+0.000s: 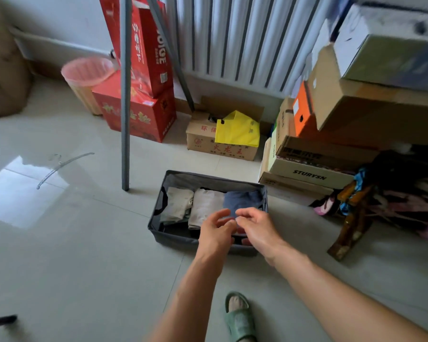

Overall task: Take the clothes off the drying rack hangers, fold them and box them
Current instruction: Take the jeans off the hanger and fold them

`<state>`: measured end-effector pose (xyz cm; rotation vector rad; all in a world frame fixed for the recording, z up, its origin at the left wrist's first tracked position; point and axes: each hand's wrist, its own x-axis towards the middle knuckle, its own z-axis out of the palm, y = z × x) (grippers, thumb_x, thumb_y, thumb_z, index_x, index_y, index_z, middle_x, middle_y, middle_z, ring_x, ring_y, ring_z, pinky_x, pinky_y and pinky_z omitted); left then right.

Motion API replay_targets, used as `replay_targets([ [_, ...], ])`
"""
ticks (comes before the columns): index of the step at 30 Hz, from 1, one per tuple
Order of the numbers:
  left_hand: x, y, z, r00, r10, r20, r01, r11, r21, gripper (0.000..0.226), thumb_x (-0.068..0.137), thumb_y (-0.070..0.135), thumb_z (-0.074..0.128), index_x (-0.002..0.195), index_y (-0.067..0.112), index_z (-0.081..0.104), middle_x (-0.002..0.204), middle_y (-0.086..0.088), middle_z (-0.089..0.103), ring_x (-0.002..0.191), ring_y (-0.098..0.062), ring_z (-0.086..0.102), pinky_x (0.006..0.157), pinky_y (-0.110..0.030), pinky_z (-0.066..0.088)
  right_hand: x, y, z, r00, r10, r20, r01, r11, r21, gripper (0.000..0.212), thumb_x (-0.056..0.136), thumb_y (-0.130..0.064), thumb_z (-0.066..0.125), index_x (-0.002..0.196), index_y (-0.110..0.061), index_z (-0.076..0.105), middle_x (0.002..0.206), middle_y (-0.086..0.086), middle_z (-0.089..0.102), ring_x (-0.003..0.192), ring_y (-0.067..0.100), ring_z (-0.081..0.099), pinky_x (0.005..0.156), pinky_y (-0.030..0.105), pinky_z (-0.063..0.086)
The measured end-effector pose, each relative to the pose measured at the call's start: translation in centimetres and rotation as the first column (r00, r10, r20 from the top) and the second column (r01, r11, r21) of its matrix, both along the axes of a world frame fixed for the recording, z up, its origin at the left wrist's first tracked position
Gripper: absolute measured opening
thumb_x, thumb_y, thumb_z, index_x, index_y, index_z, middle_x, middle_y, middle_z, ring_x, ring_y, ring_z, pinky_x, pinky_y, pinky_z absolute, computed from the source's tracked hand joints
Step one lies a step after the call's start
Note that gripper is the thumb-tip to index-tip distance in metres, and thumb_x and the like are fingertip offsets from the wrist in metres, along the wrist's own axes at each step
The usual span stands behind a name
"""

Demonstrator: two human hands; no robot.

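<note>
**Ana:** Head view looks down on the dark fabric box (183, 180) on the floor tiles, and I'll place everything from it. Why are both hands over its near right corner?

**Ben:** My guess is they're settling or letting go of the blue folded garment (242, 199) at the box's right end. The left hand (214, 233) has its fingers loosely curled above the near wall; the right hand (255, 230) is curled beside it, fingertips almost meeting the left's. Whether either pinches cloth I cannot tell; the fingers hide the spot.

**Ana:** And the rest of the clothes?

**Ben:** Inside the box, side by side: a pale green folded piece (177, 204) at the left end, a light grey one (204, 206) in the middle touching it, then the blue. They stand as upright folds, probably so each stays visible and more fit.

**Ana:** Any room left?

**Ben:** A dark strip along the near wall looks open. The far wall stands higher than the folds, so anything new should drop straight in.

**Ana:** What crowds the box?

**Ben:** The grey rack pole (125, 95) stands just off its far left corner; stacked cardboard boxes (307, 169) sit close beyond its right end. An empty hanger (62, 169) lies well left, past the pole. The near side is open floor, apart from a green slipper (239, 317).
</note>
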<state>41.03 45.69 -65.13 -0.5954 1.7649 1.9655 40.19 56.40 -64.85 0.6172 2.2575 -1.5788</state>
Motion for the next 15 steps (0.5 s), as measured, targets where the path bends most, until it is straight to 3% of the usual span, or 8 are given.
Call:
replay_targets([
  [6,4.4,-2.2,11.8,0.992,-0.099,-0.074,0.098,0.995,-0.01,0.027,0.094,0.015,0.058,0.118,0.028,0.059,0.115,-0.003,0.068,0.102,-0.017,0.066,0.097,-0.04,0.052,4.3,-0.9,12.9,0.996,0.009,-0.093,-0.009,1.0,0.001,0.017,0.099,-0.015,0.05,0.112,-0.019,0.062,0.102,0.004,0.066,0.092,0.015,0.063,0.076,0.028,0.053],
  [8,5.7,-2.5,15.8,0.985,-0.137,-0.109,0.14,0.99,0.018,0.025,0.095,0.014,0.057,0.117,0.026,0.059,0.113,-0.003,0.069,0.098,-0.015,0.068,0.091,-0.034,0.054,6.1,-1.1,17.2,0.993,0.018,-0.114,-0.019,1.0,-0.011,0.018,0.1,-0.017,0.049,0.114,-0.02,0.062,0.103,0.003,0.065,0.094,0.014,0.063,0.075,0.024,0.054],
  [11,7.1,-2.5,21.8,0.973,-0.173,-0.156,0.188,0.978,0.087,0.023,0.096,0.013,0.058,0.116,0.022,0.06,0.108,-0.002,0.071,0.087,-0.011,0.072,0.069,-0.021,0.054,8.6,-0.8,23.1,0.985,0.001,-0.17,-0.005,1.0,-0.023,0.02,0.101,-0.015,0.047,0.113,-0.02,0.062,0.103,-0.001,0.066,0.092,0.008,0.063,0.067,0.015,0.054],
  [15,8.7,-1.6,27.9,0.953,-0.209,-0.218,0.23,0.97,0.078,0.022,0.095,0.012,0.059,0.116,0.021,0.063,0.101,0.0,0.074,0.089,-0.014,0.072,0.071,-0.024,0.054,11.5,0.1,29.2,0.973,-0.069,-0.219,0.053,0.996,-0.078,0.019,0.101,-0.015,0.048,0.11,-0.024,0.061,0.101,-0.006,0.065,0.087,0.003,0.061,0.056,0.009,0.048],
])
